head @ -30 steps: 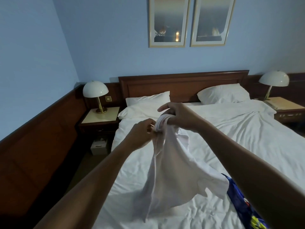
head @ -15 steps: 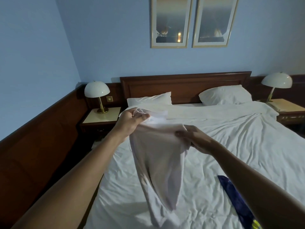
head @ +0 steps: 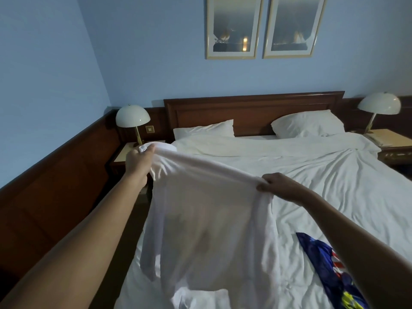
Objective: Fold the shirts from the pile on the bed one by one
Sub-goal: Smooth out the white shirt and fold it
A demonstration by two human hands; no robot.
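Note:
A white shirt (head: 207,221) hangs spread in the air over the left side of the bed (head: 323,181). My left hand (head: 139,158) grips one upper corner, raised near the bed's left edge. My right hand (head: 282,186) pinches the other upper corner, lower and nearer the bed's middle. The top edge is stretched taut between them, and the shirt's bottom touches the sheet. A dark blue patterned garment (head: 330,270) lies on the sheet at the lower right, partly hidden by my right forearm.
Two white pillows (head: 307,123) lean on the wooden headboard (head: 254,110). Nightstands with dome lamps (head: 133,118) stand on both sides. Dark wood panelling runs along the left wall, leaving a narrow gap beside the bed.
My hands have pulled apart: the left went up and left, the right went right and down. The bunched shirt has opened out wide between them.

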